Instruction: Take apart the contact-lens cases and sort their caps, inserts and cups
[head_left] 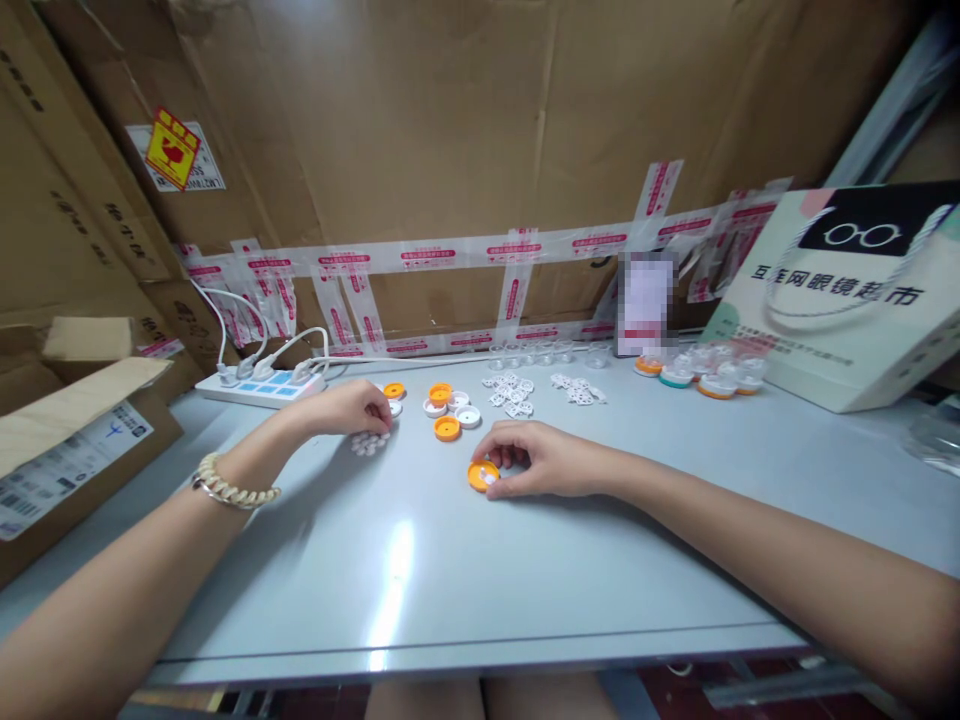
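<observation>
My right hand [536, 458] grips an orange round cap [475, 474] by its rim on the table, thumb and fingers on either side. Small whitish pieces lie inside the cap. Over a pile of small white discs [367, 444], my left hand [356, 408] has its fingertips pinched together; whether a disc sits between them is hidden. Just behind that hand are another orange cap [394, 390] and a white one. Between my hands stands a group of orange caps [448, 429] and white caps [468, 417].
White lattice-like pieces [510, 393] lie in two heaps farther back. Clear cups [536, 353] line the back. Assembled round items [718, 385] sit at right by a paper bag [840, 300]. A power strip [259, 388] and cardboard box [75, 440] are at left.
</observation>
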